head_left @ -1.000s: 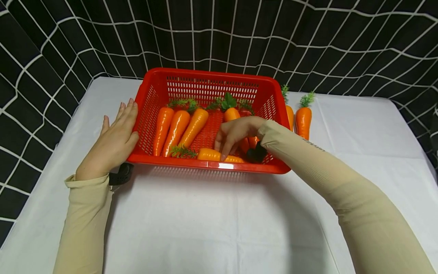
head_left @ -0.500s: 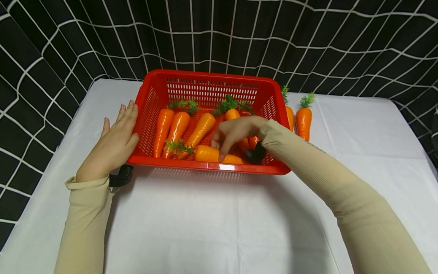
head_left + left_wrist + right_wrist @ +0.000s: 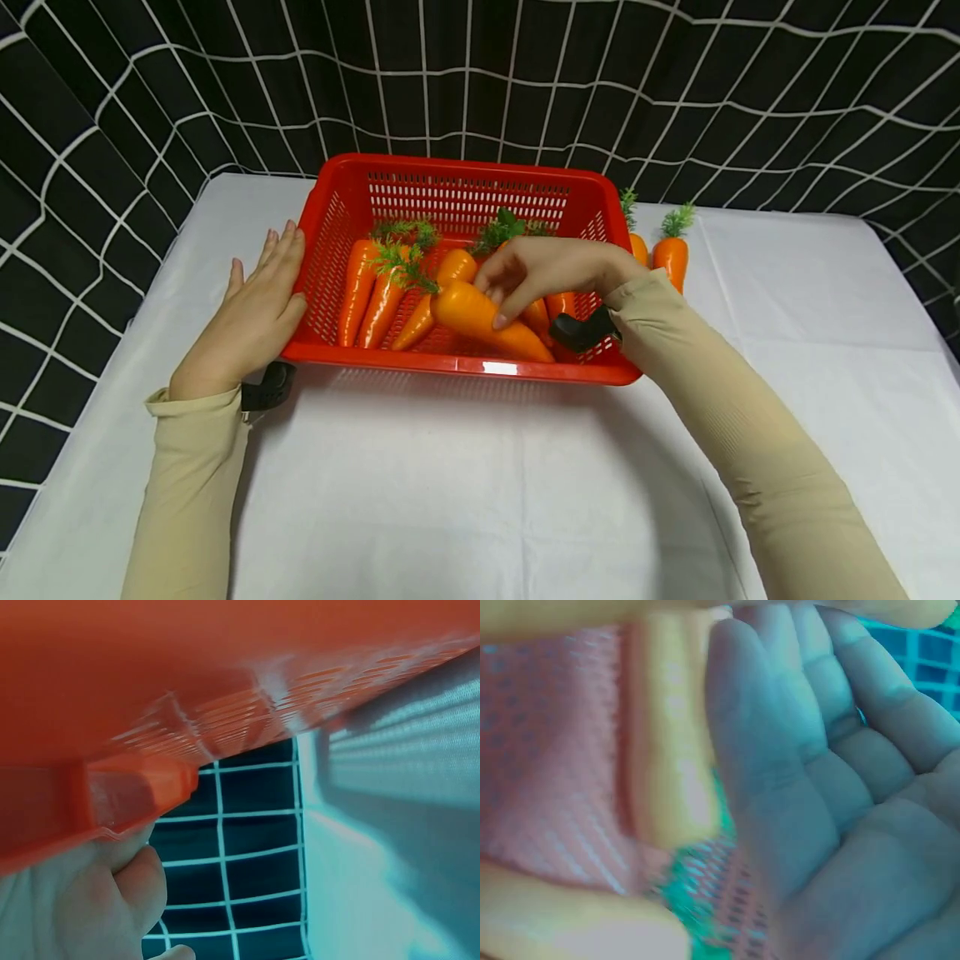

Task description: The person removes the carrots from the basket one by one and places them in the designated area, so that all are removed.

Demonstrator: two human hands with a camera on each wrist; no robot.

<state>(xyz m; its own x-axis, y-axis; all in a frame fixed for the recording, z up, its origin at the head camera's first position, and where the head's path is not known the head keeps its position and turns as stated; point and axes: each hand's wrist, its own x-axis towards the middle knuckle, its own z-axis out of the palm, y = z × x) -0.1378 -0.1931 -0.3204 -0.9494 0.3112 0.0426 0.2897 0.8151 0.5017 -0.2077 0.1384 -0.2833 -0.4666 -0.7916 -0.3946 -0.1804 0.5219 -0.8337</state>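
Observation:
In the head view my right hand (image 3: 540, 275) pinches an orange carrot (image 3: 480, 312) with a feathery green top, between thumb and fingers. The carrot is held at a slant over the red basket (image 3: 465, 361), its leafy end up and to the left. My left hand (image 3: 251, 308) lies with straight fingers along the basket's left side. In the left wrist view that hand (image 3: 90, 892) is against the basket's rim (image 3: 112, 832). The right wrist view shows the right palm (image 3: 840, 787) and curled fingers, with the held carrot blurred along the top edge.
Several more carrots (image 3: 356, 292) with green tops lie inside the basket, on both sides of the held one. Two carrots (image 3: 670, 258) lie on the white table (image 3: 420, 483) just right of the basket. A black curtain with a white grid (image 3: 495, 75) hangs behind.
The right hand has lifted the carrot from the basket's near side and tilted it, leafy end up. A carrot beneath shifted right earlier. The left hand stays put.

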